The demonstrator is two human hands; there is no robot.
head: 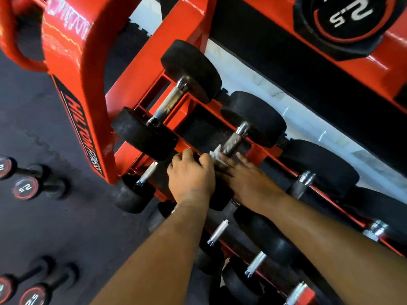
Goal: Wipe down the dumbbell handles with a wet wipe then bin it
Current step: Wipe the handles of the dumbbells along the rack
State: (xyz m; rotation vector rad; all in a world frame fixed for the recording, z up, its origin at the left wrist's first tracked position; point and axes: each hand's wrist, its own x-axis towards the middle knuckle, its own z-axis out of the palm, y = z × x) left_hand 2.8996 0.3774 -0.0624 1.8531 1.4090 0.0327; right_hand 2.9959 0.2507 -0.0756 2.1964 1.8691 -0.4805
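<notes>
Both hands at the middle tier of the red dumbbell rack (141, 69). Left hand (191, 175) curled over the near black head of the second dumbbell (253, 126), gripping its edge. Right hand (244, 179) lies mostly flat, fingers extended toward the knurled handle (234, 139), pressing the white wet wipe (217, 156) against the handle's near end. Wipe is bunched between both hands, touching the handle. Another dumbbell (174, 100) sits just left on the same tier, handle bare. More dumbbells on the tier below and to the right. Small 2.5 dumbbells (26, 188) stand on the dark floor (55, 227) at left. Frame is tilted, slightly blurred.
</notes>
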